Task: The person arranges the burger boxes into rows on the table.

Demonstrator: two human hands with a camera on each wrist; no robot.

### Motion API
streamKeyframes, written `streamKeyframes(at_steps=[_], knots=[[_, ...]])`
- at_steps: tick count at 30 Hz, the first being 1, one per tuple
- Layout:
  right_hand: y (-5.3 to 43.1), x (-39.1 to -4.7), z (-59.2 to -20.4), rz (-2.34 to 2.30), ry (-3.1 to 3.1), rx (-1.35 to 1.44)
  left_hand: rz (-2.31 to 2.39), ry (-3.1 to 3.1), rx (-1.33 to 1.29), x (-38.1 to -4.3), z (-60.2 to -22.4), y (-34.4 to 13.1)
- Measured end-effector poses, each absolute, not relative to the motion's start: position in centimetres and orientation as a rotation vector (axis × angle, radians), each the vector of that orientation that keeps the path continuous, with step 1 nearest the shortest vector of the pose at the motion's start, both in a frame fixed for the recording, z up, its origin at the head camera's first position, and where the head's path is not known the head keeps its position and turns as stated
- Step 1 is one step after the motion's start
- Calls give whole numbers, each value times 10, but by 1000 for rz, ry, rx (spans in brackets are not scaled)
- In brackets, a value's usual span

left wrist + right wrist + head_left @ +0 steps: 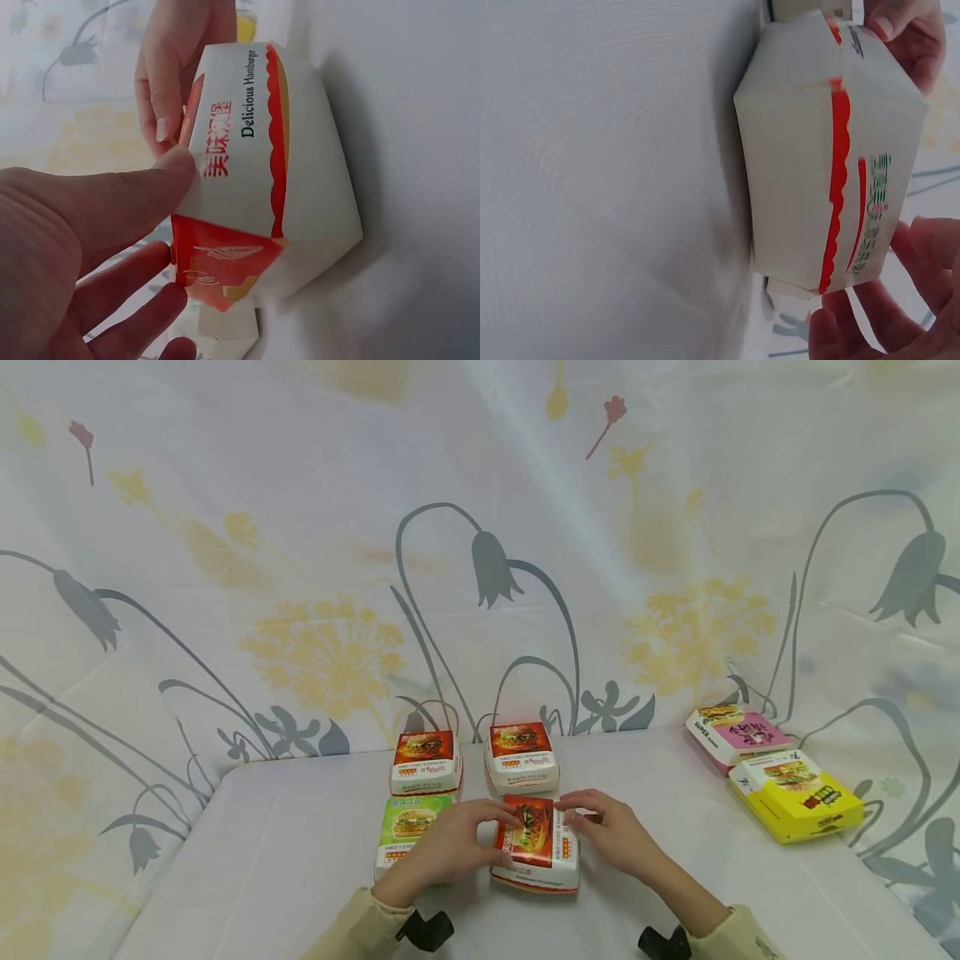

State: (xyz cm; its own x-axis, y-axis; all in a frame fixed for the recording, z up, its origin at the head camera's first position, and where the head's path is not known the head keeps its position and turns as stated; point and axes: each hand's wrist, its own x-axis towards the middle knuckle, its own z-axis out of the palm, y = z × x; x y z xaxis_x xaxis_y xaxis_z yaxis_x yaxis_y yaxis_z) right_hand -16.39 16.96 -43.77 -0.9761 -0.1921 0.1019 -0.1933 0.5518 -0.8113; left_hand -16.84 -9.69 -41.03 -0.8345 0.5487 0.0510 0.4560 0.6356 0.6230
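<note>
A white burger box (532, 870) with a red picture lid lies on the table between both hands, turned so its printed picture faces sideways. My left hand (459, 843) holds its left side; in the left wrist view the thumb (176, 169) lies on the upper edge and the fingers curl by the red corner flap (217, 259). My right hand (611, 831) holds the far right corner, its thumb and fingers bent around the edge. Left of this box is a green-topped burger box (401, 818), partly hidden behind the left hand and forearm.
Two more red-topped burger boxes (423, 764) (522, 758) stand behind, side by side near the back edge. At the far right, a pink burger box (742, 731) and a yellow one (798, 793) sit close together on the white table (285, 843). A floral curtain (450, 635) hangs behind.
</note>
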Motion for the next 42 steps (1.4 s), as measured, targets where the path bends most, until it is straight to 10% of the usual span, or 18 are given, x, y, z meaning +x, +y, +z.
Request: streamKeyframes(at_steps=[42], knots=[[179, -138, -433, 1489, -2843, 235, 834, 2815, 807, -168, -409, -86]])
